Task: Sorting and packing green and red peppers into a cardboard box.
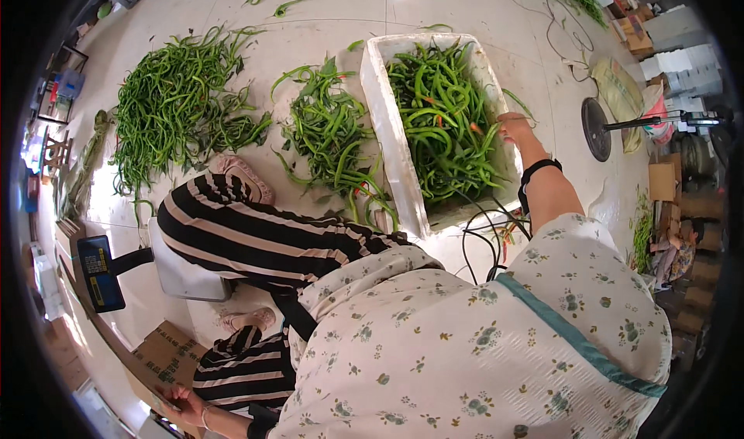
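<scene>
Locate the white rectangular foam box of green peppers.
Head view, upper centre: the white foam box is on the floor, right hand at its right rim, loose green pepper pile just left.

Peppers [446, 117] in box [390, 144], piles [182, 98] left; fan [595, 129] right

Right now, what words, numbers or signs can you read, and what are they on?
Cardboard box by the left hand: rows of dark print, too small and blurred to read.
Scale's panel: tiny key and label marks, too small to read.
I can't clearly read any writing anywhere else either.
</scene>
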Demonstrator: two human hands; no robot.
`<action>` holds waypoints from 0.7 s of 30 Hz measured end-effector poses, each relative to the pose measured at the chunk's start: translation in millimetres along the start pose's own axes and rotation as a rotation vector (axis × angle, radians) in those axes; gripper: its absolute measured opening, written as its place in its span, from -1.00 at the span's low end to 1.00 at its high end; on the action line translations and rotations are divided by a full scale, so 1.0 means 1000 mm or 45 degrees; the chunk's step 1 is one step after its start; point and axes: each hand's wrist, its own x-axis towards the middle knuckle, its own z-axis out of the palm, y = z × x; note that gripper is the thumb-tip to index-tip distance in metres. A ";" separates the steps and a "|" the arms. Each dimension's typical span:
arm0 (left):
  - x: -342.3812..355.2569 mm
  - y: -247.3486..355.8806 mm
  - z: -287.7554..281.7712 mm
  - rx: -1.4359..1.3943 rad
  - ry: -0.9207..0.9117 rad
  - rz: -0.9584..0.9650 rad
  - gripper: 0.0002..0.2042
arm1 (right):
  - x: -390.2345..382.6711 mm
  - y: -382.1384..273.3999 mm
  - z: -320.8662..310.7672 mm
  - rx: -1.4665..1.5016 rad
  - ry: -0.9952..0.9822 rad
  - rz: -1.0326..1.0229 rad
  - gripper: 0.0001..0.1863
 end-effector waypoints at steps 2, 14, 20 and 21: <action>0.007 0.017 -0.015 0.049 -0.079 -0.034 -0.37 | 0.012 0.006 -0.001 0.022 0.136 -0.118 -0.73; -0.028 0.004 -0.001 0.262 0.065 0.065 -0.40 | 0.020 -0.060 0.068 -0.750 0.617 -1.115 -0.61; -0.027 0.005 -0.002 0.287 0.112 0.101 -0.50 | 0.011 -0.073 0.077 -1.161 0.182 -0.666 -0.48; -0.027 0.004 0.000 0.287 0.122 0.116 -0.50 | 0.004 -0.078 0.075 -1.109 0.205 -0.609 -0.53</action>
